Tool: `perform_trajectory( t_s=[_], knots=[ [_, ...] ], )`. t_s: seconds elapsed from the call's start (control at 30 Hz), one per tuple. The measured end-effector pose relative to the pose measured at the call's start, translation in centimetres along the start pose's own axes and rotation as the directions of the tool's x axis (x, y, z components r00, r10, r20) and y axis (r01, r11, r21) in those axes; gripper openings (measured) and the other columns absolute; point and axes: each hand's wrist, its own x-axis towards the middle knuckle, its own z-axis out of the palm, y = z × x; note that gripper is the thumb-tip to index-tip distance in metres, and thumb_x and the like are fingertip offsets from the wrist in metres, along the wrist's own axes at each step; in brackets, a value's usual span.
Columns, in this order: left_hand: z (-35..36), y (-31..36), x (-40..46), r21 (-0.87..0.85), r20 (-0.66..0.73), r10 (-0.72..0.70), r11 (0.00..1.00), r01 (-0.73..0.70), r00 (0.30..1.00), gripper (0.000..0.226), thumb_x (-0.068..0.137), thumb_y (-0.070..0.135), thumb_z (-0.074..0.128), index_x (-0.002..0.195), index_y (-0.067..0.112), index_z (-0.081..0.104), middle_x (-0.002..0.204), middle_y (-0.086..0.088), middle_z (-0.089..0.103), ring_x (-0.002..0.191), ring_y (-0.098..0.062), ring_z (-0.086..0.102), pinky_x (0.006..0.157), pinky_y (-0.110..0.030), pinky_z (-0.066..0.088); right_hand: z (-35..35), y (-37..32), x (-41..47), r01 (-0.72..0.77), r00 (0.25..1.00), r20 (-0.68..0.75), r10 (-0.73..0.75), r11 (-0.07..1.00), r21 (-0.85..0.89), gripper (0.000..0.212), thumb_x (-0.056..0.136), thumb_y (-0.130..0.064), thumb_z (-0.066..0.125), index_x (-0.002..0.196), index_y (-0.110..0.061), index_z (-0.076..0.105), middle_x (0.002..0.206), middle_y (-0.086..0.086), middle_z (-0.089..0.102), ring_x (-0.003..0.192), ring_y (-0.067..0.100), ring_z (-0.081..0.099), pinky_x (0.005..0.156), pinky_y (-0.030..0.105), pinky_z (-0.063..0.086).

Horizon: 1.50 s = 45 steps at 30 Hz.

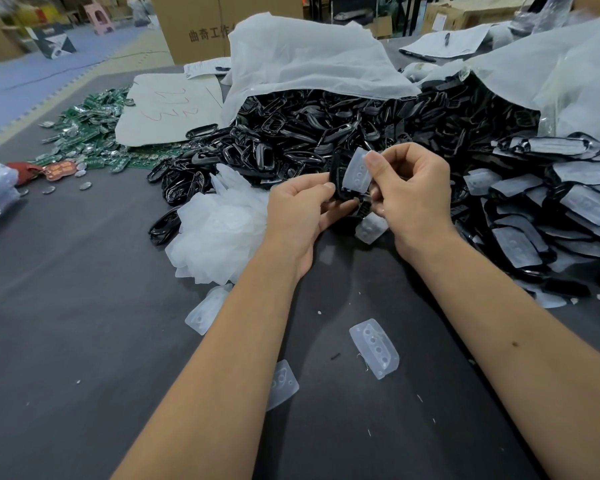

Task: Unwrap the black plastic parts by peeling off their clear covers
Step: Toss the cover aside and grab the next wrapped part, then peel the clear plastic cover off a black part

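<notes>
Black plastic part is held above the table, largely hidden behind both hands and its clear cover. In the left hand the part's lower edge is pinched between curled fingers and thumb. The cover's top is pinched by the right hand, thumb uppermost. Both forearms are stretched forward.

Glossy black plastic parts, frosted clear covers (soft-looking), matt grey table
</notes>
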Motion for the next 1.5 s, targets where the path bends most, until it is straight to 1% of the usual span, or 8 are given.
perform_trajectory(
  t_s=[0.13,0.27,0.37,0.47,0.57,0.83,1.03,1.5],
  knots=[
    [0.1,-0.1,0.0,-0.019,-0.016,-0.005,1.0,0.005,1.0,0.023,0.098,-0.011,0.054,0.089,-0.004,0.074,0.097,-0.026,0.07,0.095,-0.037,0.061,0.066,-0.024,0.061,-0.2,-0.2,0.3,-0.065,0.996,-0.057,0.071,0.993,0.102,0.022,0.099,-0.011,0.07,0.081,-0.012,0.058,0.054,-0.003,0.055,0.047,0.009,0.049,0.039,0.021,0.036],
    [0.1,0.0,-0.1,-0.012,-0.03,-0.005,1.0,0.005,1.0,0.013,0.098,-0.01,0.059,0.096,-0.008,0.072,0.103,-0.028,0.068,0.094,-0.035,0.062,0.066,-0.022,0.06,-1.2,0.2,1.1,-0.096,0.993,-0.086,0.083,0.981,-0.169,0.023,0.096,-0.017,0.073,0.077,-0.016,0.061,0.059,-0.003,0.06,0.05,0.011,0.054,0.048,0.027,0.046],
    [0.1,0.0,-0.2,-0.005,-0.033,0.008,1.0,-0.008,0.999,0.017,0.098,-0.01,0.058,0.092,-0.004,0.074,0.096,-0.023,0.073,0.084,-0.027,0.067,0.067,-0.023,0.06,-1.7,0.4,1.2,0.05,0.992,-0.08,-0.098,0.885,-0.462,0.018,0.092,-0.031,0.076,0.083,-0.019,0.067,0.071,-0.009,0.065,0.062,0.004,0.059,0.067,0.025,0.053],
    [0.2,-0.1,-0.1,0.025,-0.043,0.041,0.999,-0.04,0.998,0.016,0.097,-0.012,0.059,0.094,-0.004,0.073,0.089,-0.019,0.073,0.076,-0.022,0.068,0.069,-0.025,0.062,-1.1,-0.4,0.5,0.292,0.953,0.074,-0.293,0.831,-0.474,0.013,0.092,-0.029,0.075,0.087,-0.019,0.07,0.071,-0.01,0.063,0.064,0.002,0.057,0.065,0.012,0.045],
    [0.1,-0.4,0.0,0.11,-0.056,0.079,0.991,-0.072,0.995,0.015,0.095,-0.013,0.059,0.097,-0.007,0.073,0.086,-0.016,0.072,0.073,-0.018,0.069,0.073,-0.028,0.064,-0.5,-0.2,0.0,0.377,0.926,0.233,-0.298,0.783,-0.496,0.012,0.09,-0.025,0.079,0.094,-0.015,0.073,0.074,-0.004,0.067,0.063,0.003,0.056,0.065,0.016,0.046],
    [-0.2,-0.8,0.0,0.356,-0.127,0.226,0.919,-0.169,0.966,0.01,0.082,0.0,0.074,0.088,0.007,0.079,0.077,-0.011,0.077,0.07,-0.02,0.074,0.072,-0.036,0.063,-0.9,0.1,-0.3,0.176,0.952,0.301,-0.063,0.914,-0.366,0.02,0.091,-0.008,0.075,0.105,-0.019,0.067,0.077,0.003,0.073,0.051,0.026,0.07,0.043,0.041,0.058],
    [-0.2,-0.7,0.3,0.45,-0.16,0.287,0.873,-0.189,0.944,0.018,0.071,0.019,0.071,0.087,0.016,0.079,0.08,-0.007,0.078,0.08,-0.031,0.077,0.083,-0.055,0.063,-0.7,0.1,-0.1,0.014,0.933,0.354,0.061,0.979,-0.205,0.019,0.093,-0.001,0.073,0.094,-0.019,0.077,0.075,0.0,0.07,0.05,0.019,0.069,0.045,0.029,0.056],
    [-0.3,-0.8,0.8,0.493,-0.211,0.357,0.843,-0.217,0.91,0.015,0.085,0.002,0.068,0.095,0.011,0.076,0.07,-0.003,0.071,0.061,-0.017,0.074,0.075,-0.044,0.066,-0.9,0.0,0.8,-0.248,0.927,0.307,0.217,0.966,0.067,0.038,0.097,0.015,0.048,0.108,-0.007,0.077,0.088,0.005,0.07,0.068,0.012,0.059,0.055,0.015,0.045]
  ],
)
